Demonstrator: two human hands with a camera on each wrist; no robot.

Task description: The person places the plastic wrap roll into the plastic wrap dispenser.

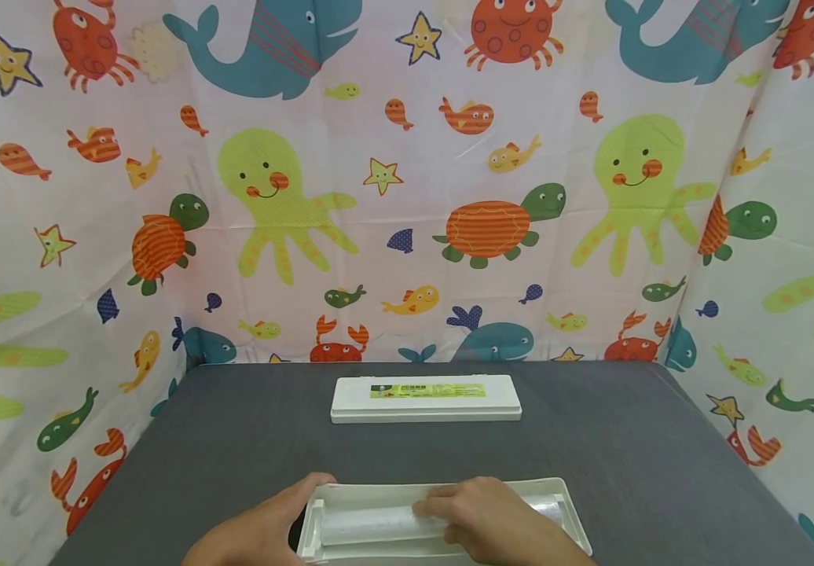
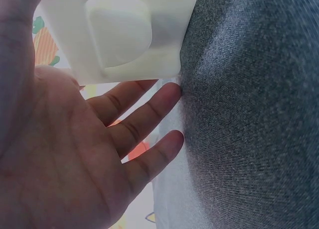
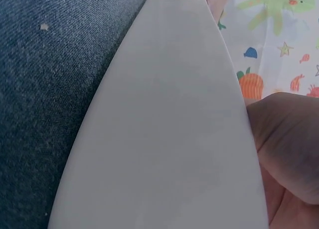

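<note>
- I watch the long, shallow, trough-like white plastic box (image 1: 372, 494) between the person's two hands, at the bottom of my head view, its hollow facing up.
- The left hand (image 1: 262, 525) grips the box's end on its own side, index finger toward the far corner and thumb at the near side.
- My left wrist feed shows three other fingers (image 2: 152, 109) of that hand fairly straight and spread apart, just beside the box's end.
- The smooth roll of clear, shiny film (image 1: 372, 525) lies lengthwise inside the box, running from near the left hand, beneath the right one and out past it.
- The right hand (image 1: 488, 515) reaches over the box with fingers bent, tips at the film; I cannot tell whether they pinch it or only touch it.
- My right wrist feed is mostly the box's plain long side, with part of the right hand beside it.
- Well beyond both hands I see a long, flat, white plastic lid (image 1: 357, 399) with a yellow-green printed label (image 1: 428, 391), on the dark grey cloth surface (image 1: 265, 440).
</note>
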